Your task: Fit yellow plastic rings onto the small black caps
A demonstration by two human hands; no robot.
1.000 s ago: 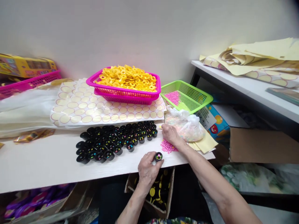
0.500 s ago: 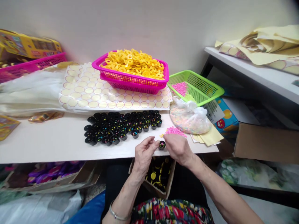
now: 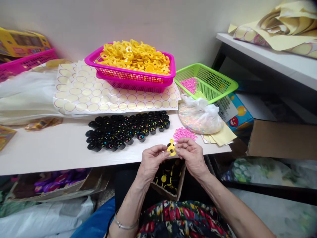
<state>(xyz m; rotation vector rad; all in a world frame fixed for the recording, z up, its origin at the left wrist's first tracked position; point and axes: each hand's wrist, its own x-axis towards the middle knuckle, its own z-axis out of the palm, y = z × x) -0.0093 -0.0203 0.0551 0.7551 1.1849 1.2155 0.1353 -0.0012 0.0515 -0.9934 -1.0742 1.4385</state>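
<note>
Between my two hands, near the table's front edge, is a yellow plastic ring piece (image 3: 171, 152) with a small round tab pointing away from me. My left hand (image 3: 151, 162) pinches its left side with thumb and fingers. From the right, my right hand (image 3: 192, 155) grips it with its fingertips. A dark part, apparently of a small black cup, shows behind the ring; the rest is hidden. Just beyond lies a pile of pink beads (image 3: 184, 133). To the left stand rows of small black cups (image 3: 120, 144) holding coloured bits.
A pink basket (image 3: 138, 76) heaped with yellow ring pieces stands on printed label sheets (image 3: 92, 107). At right are a green basket (image 3: 206, 94) and a tied plastic bag of pastel beads (image 3: 199, 119). Below the table edge, a carton (image 3: 182, 181) holds black and yellow pieces.
The single black cup showed a pink bead between my hands; now the yellow ring covers most of that spot. My right hand has turned from a closed fist to a fingertip grip.
</note>
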